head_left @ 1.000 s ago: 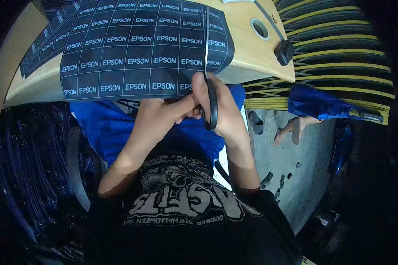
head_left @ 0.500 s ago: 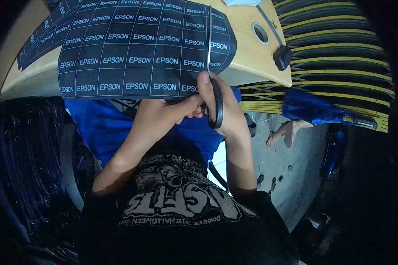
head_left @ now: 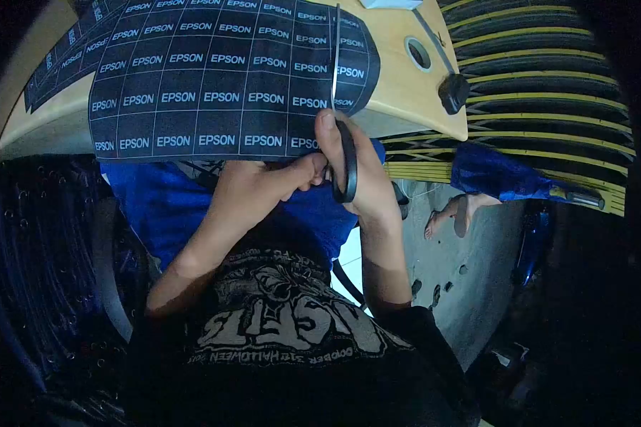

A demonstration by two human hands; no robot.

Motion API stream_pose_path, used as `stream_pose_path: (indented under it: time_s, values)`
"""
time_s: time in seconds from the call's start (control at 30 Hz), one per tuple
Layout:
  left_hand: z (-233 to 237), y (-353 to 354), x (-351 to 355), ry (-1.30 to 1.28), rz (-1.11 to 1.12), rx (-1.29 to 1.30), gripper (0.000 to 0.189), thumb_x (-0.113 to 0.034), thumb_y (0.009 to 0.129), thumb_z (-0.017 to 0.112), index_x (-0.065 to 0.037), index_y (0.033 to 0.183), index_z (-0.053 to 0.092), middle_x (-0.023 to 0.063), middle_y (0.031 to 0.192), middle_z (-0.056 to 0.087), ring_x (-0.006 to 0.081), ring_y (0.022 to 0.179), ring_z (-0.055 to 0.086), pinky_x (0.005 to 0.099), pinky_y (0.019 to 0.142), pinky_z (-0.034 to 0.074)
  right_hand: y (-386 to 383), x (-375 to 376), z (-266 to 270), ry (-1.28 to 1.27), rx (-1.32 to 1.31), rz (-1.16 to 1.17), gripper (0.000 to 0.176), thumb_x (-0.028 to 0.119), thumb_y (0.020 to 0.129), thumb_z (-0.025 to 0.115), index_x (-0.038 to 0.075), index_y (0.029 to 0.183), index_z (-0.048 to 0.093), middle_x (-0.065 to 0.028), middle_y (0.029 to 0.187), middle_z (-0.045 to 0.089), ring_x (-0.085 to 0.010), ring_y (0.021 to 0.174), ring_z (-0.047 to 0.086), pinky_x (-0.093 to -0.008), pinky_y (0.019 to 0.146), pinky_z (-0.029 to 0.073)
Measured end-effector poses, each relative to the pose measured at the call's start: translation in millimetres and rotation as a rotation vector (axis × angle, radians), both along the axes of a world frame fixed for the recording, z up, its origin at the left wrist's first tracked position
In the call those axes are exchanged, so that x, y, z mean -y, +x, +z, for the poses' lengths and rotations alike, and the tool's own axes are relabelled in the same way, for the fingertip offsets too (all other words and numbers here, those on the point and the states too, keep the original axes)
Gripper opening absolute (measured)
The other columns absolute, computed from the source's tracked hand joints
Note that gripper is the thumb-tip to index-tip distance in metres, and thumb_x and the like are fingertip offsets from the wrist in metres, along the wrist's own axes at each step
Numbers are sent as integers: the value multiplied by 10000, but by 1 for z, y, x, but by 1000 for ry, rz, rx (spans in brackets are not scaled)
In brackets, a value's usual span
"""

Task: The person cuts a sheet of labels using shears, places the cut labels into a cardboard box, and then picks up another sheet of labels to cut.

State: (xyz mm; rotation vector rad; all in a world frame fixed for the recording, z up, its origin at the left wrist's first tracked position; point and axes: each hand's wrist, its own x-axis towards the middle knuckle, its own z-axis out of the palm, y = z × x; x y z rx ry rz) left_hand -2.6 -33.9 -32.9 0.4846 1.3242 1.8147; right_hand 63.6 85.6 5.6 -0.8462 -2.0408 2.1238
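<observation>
A black sheet (head_left: 206, 78) printed with a grid of EPSON labels lies over the table's front edge. My right hand (head_left: 360, 164) is closed round the black handle of scissors (head_left: 346, 167), thumb on top, and the long blade lies along the sheet's right part. Beside it, my left hand (head_left: 278, 178) pinches the sheet's lower edge from below; its fingertips are partly hidden under the sheet.
The light wooden table (head_left: 413, 99) has a round hole and a black knob (head_left: 454, 93) at its right corner. More EPSON sheets (head_left: 71, 60) lie at the upper left. Yellow slatted bars (head_left: 534, 78) stand at the right. A bare foot (head_left: 441, 217) shows on the floor.
The sheet has shifted slightly to the left. Both hands and the scissors have barely moved.
</observation>
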Motion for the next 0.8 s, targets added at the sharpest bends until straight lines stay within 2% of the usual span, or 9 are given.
stream_pose_path:
  time_s: [0.07,0.2,0.57,0.8]
  values:
    - [2,-1,1,38,4,10,109,-145,824,614,-37,833,634,7,695,613,43,584,532,179,471,376,-1,1,-1,76,31,-34,524,453,846,588,-40,1000,506,4,569,471,-65,491,435,-204,454,330]
    - [2,-1,1,51,32,23,103,-141,819,621,-40,833,633,9,696,612,46,584,533,179,471,377,0,0,-5,23,18,-58,515,450,846,591,-39,987,515,3,577,473,-66,493,438,-202,456,330]
    - [2,0,1,-46,10,-29,139,-164,805,652,-33,845,631,5,687,603,52,570,529,187,468,385,-4,-5,-2,122,59,-45,499,457,842,591,-31,935,539,-5,584,486,-65,492,443,-201,446,328]
    - [-7,3,0,-7,5,21,133,-174,807,648,-47,847,635,-3,644,573,51,547,506,195,456,372,-7,-2,2,68,35,-37,530,447,848,587,-52,1010,514,-25,667,524,-70,539,475,-196,472,363]
